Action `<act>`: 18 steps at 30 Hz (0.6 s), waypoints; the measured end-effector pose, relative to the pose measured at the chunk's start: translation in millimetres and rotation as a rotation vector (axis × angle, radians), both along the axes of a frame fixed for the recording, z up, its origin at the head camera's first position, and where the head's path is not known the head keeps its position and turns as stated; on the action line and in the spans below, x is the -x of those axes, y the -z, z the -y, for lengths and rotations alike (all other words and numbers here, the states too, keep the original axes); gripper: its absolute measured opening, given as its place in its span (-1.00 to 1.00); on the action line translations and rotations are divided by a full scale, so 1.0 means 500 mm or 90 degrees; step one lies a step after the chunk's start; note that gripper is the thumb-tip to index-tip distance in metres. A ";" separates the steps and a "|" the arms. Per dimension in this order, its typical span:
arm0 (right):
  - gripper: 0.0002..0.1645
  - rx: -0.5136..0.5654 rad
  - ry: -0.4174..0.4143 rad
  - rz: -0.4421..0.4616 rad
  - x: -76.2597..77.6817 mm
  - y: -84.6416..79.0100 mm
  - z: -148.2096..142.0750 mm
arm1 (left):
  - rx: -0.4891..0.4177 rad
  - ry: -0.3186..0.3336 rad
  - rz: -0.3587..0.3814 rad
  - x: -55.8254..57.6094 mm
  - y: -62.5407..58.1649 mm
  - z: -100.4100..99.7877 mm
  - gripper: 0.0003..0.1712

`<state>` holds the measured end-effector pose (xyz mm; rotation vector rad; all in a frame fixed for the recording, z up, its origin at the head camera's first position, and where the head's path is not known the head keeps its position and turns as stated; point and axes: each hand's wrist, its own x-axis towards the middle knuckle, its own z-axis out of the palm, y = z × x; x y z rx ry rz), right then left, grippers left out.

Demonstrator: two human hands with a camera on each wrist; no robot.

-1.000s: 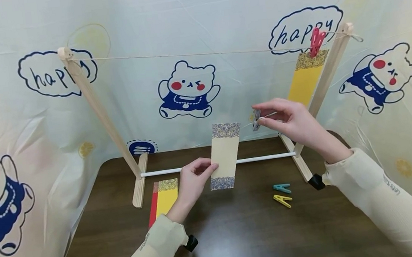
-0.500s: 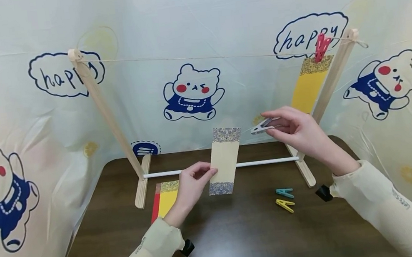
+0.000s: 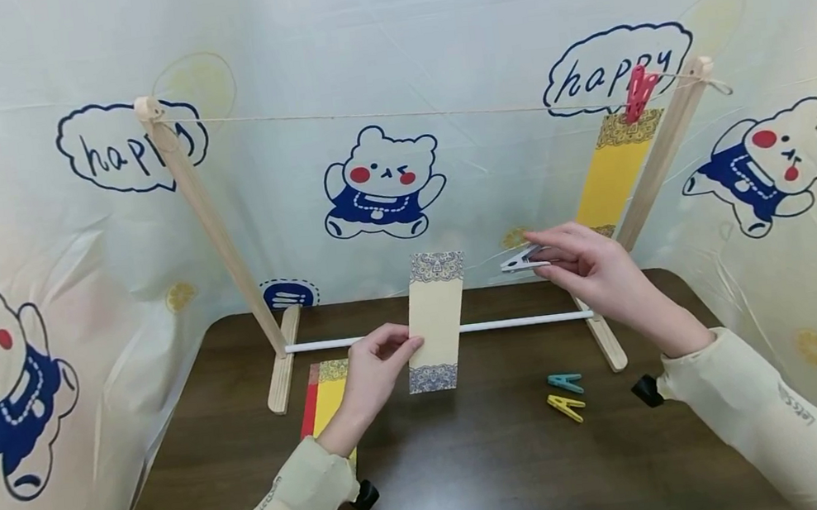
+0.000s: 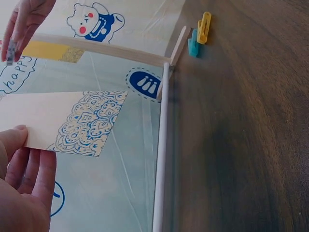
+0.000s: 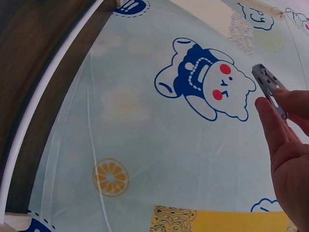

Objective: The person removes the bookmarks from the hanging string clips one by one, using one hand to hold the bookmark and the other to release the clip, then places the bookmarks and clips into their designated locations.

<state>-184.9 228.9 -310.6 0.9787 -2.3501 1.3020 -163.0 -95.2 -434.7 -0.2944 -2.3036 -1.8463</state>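
Observation:
My left hand (image 3: 372, 375) pinches a cream paper card (image 3: 434, 310) by its left edge. Blue lace-like bands cross the card's top and bottom; it stands nearly upright above the table. To the right of it, my right hand (image 3: 601, 280) pinches a grey clothespin (image 3: 521, 260) between thumb and fingers, its nose pointing left toward the card but apart from it. In the right wrist view the clothespin (image 5: 269, 87) sits at the fingertips. Above both hands a string (image 3: 364, 116) spans the wooden frame. A red clothespin (image 3: 638, 94) holds a yellow card (image 3: 613, 175) on its right end.
Teal (image 3: 566, 383) and yellow clothespins (image 3: 566, 408) lie on the dark table (image 3: 490, 462) at right. Yellow (image 3: 329, 388) and red cards (image 3: 310, 407) lie at left, partly behind my left forearm. Wooden posts (image 3: 215, 234) and a white rod (image 3: 528, 321) form the frame.
The grey clothespin has turned from upright to pointing left, and my right hand has moved slightly lower. The cream card has shifted slightly left. The head view has moved a little.

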 end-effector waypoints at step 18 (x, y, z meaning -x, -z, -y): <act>-0.50 -0.170 0.126 -0.088 -0.014 0.028 -0.023 | 0.000 -0.005 0.004 -0.012 0.008 0.023 -0.86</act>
